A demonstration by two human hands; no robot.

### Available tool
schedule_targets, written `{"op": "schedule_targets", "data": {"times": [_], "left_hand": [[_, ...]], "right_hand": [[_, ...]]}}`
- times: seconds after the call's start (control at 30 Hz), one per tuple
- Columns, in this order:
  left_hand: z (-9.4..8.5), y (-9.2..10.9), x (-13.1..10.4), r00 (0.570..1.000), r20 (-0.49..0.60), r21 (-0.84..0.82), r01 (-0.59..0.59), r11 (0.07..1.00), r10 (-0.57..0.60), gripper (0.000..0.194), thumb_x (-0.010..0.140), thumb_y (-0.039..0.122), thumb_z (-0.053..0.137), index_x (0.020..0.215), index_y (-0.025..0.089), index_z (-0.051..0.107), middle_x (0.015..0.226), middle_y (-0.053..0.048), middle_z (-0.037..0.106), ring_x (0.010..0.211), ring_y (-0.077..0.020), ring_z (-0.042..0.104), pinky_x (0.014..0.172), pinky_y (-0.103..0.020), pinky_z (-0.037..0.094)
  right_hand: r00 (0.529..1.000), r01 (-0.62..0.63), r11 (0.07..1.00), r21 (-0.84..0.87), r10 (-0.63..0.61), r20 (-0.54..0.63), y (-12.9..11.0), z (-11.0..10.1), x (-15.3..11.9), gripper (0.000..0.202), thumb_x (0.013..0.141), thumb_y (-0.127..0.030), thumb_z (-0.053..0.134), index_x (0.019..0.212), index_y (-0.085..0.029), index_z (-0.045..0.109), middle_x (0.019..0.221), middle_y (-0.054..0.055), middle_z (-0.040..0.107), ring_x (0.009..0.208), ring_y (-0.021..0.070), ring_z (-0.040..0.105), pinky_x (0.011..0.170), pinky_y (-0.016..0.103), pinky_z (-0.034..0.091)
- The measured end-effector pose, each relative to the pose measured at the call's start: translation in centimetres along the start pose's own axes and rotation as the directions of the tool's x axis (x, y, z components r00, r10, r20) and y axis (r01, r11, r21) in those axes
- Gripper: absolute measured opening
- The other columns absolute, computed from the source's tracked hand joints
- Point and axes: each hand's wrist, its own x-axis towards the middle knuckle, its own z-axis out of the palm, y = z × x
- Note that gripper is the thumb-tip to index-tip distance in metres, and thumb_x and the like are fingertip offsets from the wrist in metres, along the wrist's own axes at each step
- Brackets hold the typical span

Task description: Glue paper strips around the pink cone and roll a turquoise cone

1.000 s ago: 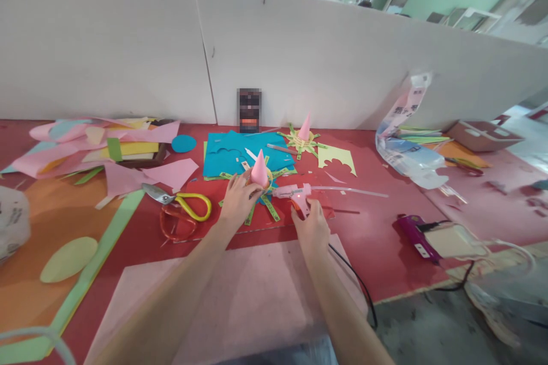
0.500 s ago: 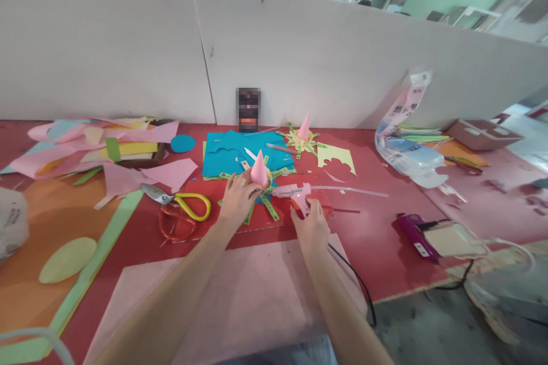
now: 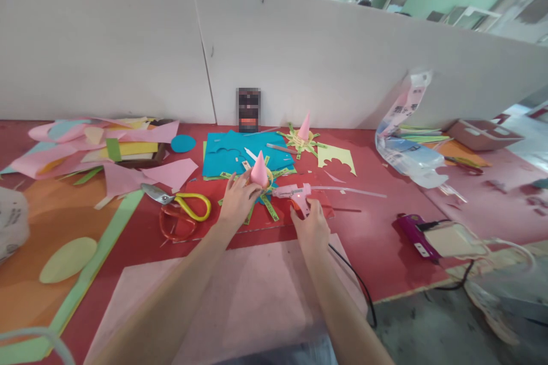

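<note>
The fingers of the left hand [image 3: 237, 202] are closed at the lower side of a pink cone [image 3: 259, 171], steadying it point-up; their exact hold on its base is partly hidden. The fingers of the right hand [image 3: 311, 225] are clamped on the handle of a pink glue gun [image 3: 293, 190], with its nozzle pointing left at the base of the cone. The nozzle looks to be at or just beside that base; whether they touch, and whether any glue is coming out, cannot be told.

Green patterned strips [image 3: 270, 209] spread outward around the cone's base, over a red sheet [image 3: 291, 221] and the near edge of some blue paper [image 3: 218, 154]. A clear glue stick [image 3: 349, 189] sticks out of the back of the gun. Behind the gun, a second pink cone [image 3: 304, 128] stands upright in a ring of similar strips, beside a pale yellow sheet [image 3: 336, 155] with a scalloped edge.

Farther left, scissors [image 3: 192, 205] with yellow and red handles lie near a heap of paper scraps [image 3: 98, 145] and a blue disc [image 3: 183, 143]. On the right side of the desk [image 3: 377, 256] are a clear plastic bag [image 3: 415, 162] and a purple power strip [image 3: 417, 239]. A large pink sheet [image 3: 257, 285] lies nearest the person, beneath the forearms.
</note>
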Motion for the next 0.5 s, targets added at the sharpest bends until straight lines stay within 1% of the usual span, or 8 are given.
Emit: {"op": "schedule_targets", "data": {"times": [0.2,0.5], "left_hand": [[0.28,-0.13,-0.05,1.0,-0.014,0.004,-0.002,1.0,0.002,0.02,0.084,0.03,0.047,0.08,0.026,0.066,0.121,-0.007,0.054,0.117,-0.0197,0.046,0.107,-0.045,0.023],[0.66,-0.35,-0.03,0.999,-0.038,-0.006,-0.004,1.0,0.003,0.019,0.084,0.03,0.048,0.077,0.026,0.066,0.119,-0.006,0.055,0.116,-0.0193,0.047,0.107,-0.045,0.022]], "right_hand": [[1.0,0.004,1.0,0.004,-0.004,-0.002,-0.03,0.02,0.03,0.033,0.077,-0.042,0.051,0.104,-0.022,0.047,0.108,0.005,0.059,0.082,0.0178,0.059,0.055,0.024,0.032],[1.0,-0.009,1.0,0.018,0.009,0.013,-0.15,-0.16,0.01,0.034,0.076,-0.042,0.052,0.104,-0.023,0.046,0.108,0.003,0.059,0.084,0.0185,0.058,0.056,0.025,0.032]]}}
